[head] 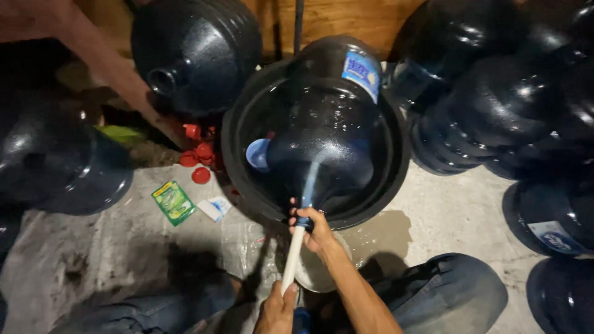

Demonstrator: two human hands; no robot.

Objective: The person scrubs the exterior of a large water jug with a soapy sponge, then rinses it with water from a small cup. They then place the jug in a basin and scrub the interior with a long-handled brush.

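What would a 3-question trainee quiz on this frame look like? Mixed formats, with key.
1. True or false: the right hand grips the neck of the big dark jug that lies in the black basin.
2. Which hand holds the lower end of the white rod? A) left hand B) right hand C) another person's arm
3. Fill in: the loose caps on the floor beside the basin are ____ in colour.

Key
1. True; the hand wraps the neck where the rod goes in.
2. A
3. red
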